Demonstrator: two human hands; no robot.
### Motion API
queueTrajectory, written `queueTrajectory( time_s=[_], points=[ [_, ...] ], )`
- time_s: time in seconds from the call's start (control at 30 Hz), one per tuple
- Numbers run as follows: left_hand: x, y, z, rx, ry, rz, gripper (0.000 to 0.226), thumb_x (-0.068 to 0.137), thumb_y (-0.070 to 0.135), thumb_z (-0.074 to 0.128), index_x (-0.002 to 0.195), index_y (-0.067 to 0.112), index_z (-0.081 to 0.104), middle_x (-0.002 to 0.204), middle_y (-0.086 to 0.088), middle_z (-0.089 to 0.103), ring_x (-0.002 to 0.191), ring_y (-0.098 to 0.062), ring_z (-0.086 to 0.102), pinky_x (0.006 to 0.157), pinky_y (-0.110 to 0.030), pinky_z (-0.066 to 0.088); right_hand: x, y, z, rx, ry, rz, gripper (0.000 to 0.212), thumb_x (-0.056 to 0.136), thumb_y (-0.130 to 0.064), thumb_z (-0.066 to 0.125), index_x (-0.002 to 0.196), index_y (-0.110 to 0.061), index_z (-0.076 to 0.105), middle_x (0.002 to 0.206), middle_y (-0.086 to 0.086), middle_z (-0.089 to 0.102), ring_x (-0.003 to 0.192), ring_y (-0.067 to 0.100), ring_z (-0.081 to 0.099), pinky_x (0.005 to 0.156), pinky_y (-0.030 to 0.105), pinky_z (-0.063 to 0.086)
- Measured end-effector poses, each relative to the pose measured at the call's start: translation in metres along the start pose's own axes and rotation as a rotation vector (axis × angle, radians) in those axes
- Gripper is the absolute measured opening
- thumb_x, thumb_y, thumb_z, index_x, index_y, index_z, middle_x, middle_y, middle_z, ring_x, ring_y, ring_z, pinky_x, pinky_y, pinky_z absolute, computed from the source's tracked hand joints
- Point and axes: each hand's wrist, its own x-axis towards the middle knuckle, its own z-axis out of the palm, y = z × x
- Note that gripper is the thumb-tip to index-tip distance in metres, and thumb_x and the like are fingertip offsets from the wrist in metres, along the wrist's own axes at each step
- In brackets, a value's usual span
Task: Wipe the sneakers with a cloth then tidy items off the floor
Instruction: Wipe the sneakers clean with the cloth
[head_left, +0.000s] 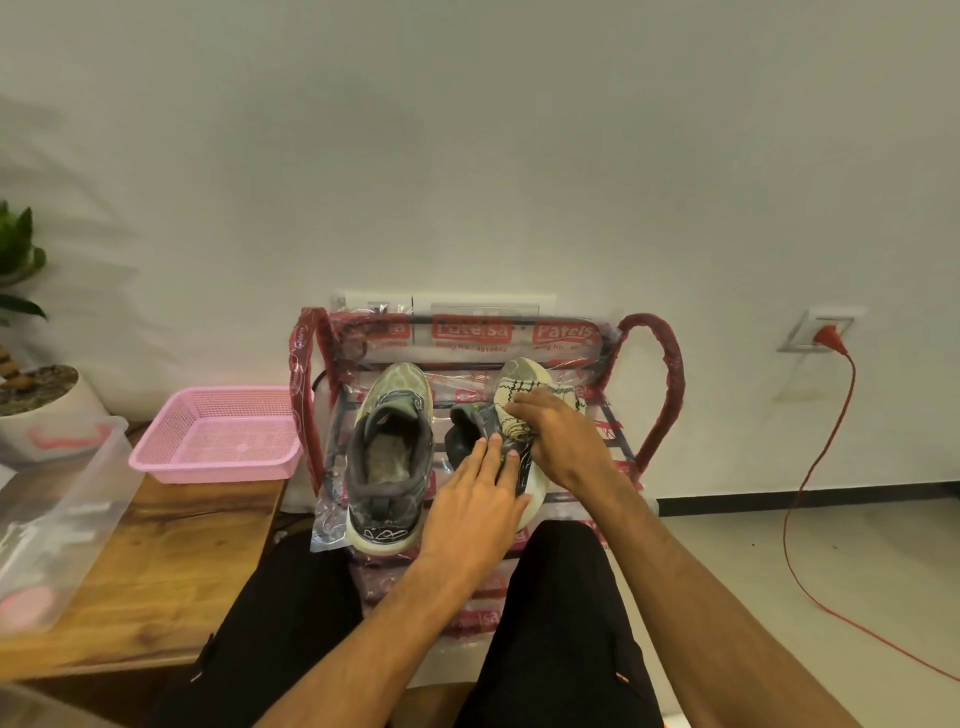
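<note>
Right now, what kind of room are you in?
Probably a home: a plastic-wrapped red shoe rack holding a grey sneaker, a green potted plant, and a pink plastic mesh basket on a wooden table.

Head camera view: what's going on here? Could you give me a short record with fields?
Activity: wiping a sneaker
Right hand: holds checked cloth on right sneaker
Left hand: straight fingers rest on that sneaker
Left sneaker: untouched, beside it
Surface: plastic-wrapped red shoe rack
Nearby: pink basket on wooden table
</note>
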Motion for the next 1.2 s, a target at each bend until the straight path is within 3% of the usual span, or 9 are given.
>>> queueTrajectory(
  time_s=[0.13,0.27,0.43,0.57,0.77,0.9,1.0,1.2],
  points=[
    [-0.004,-0.008,0.004,-0.026,0.021,-0.019,0.059,0.104,0.044,0.025,0.153,0.012,0.016,0.161,-0.012,0.008,0.149,-0.021,0.006,0.117,-0.032,0.02,-0.017,0.006,0.002,0.046,-0.048,-0.104,0.064,0.082,0.007,0.055,0.139,-0.02,0.052,0.149,-0.003,0.043,0.144,0.017,0.028,0.112,0.039,0.032],
    [-0.002,-0.005,0.004,0.004,0.016,0.005,0.059,0.105,0.042,0.023,0.153,0.01,0.013,0.16,-0.014,0.007,0.149,-0.022,0.004,0.117,-0.033,0.02,-0.01,0.009,0.005,-0.044,0.056,-0.064,0.057,0.083,0.006,0.065,0.135,-0.016,0.056,0.144,0.003,0.051,0.141,0.023,0.035,0.113,0.044,0.036],
    [-0.005,-0.009,0.008,-0.013,0.006,-0.012,0.058,0.105,0.04,0.026,0.153,0.01,0.013,0.161,-0.015,0.005,0.149,-0.022,0.003,0.117,-0.034,0.023,-0.019,-0.001,0.012,0.052,0.036,-0.071,0.063,0.082,0.009,0.054,0.138,-0.019,0.053,0.149,-0.003,0.045,0.145,0.016,0.027,0.113,0.037,0.029],
    [-0.009,-0.013,0.011,-0.047,0.015,-0.035,0.056,0.104,0.044,0.024,0.153,0.016,0.017,0.161,-0.01,0.007,0.149,-0.018,0.005,0.114,-0.033,0.032,-0.02,0.007,0.008,0.013,0.054,-0.159,0.054,0.082,0.002,0.066,0.132,-0.017,0.059,0.143,0.001,0.052,0.14,0.023,0.037,0.106,0.042,0.04],
    [-0.003,-0.005,0.004,-0.034,-0.003,0.022,0.054,0.105,0.04,0.026,0.152,0.015,0.02,0.161,-0.011,0.006,0.149,-0.019,0.003,0.117,-0.033,0.021,-0.006,0.012,0.005,-0.081,0.078,0.006,0.056,0.085,0.003,0.064,0.136,-0.019,0.055,0.145,0.0,0.049,0.141,0.022,0.034,0.11,0.042,0.04],
    [-0.003,-0.012,0.006,-0.124,0.0,-0.009,0.052,0.104,0.041,0.032,0.151,0.02,0.025,0.162,-0.004,0.008,0.148,-0.014,0.005,0.113,-0.033,0.031,-0.035,0.011,0.011,0.067,0.037,-0.085,0.052,0.085,-0.008,0.067,0.135,-0.017,0.056,0.145,0.0,0.05,0.141,0.022,0.035,0.105,0.043,0.042],
    [-0.003,-0.015,0.007,-0.169,-0.006,-0.032,0.051,0.103,0.043,0.034,0.15,0.024,0.028,0.162,0.0,0.01,0.148,-0.012,0.006,0.109,-0.035,0.037,-0.036,0.018,0.007,0.005,0.033,-0.172,0.051,0.085,-0.015,0.072,0.134,-0.016,0.058,0.142,0.003,0.052,0.138,0.026,0.04,0.101,0.046,0.045],
    [-0.002,-0.011,0.007,-0.127,0.003,-0.016,0.05,0.103,0.041,0.033,0.149,0.021,0.029,0.162,-0.004,0.009,0.148,-0.014,0.006,0.111,-0.033,0.034,-0.013,0.012,0.002,-0.04,0.061,0.012,0.054,0.088,-0.003,0.062,0.139,-0.018,0.052,0.148,0.0,0.046,0.143,0.022,0.031,0.111,0.043,0.037]
  ],
)
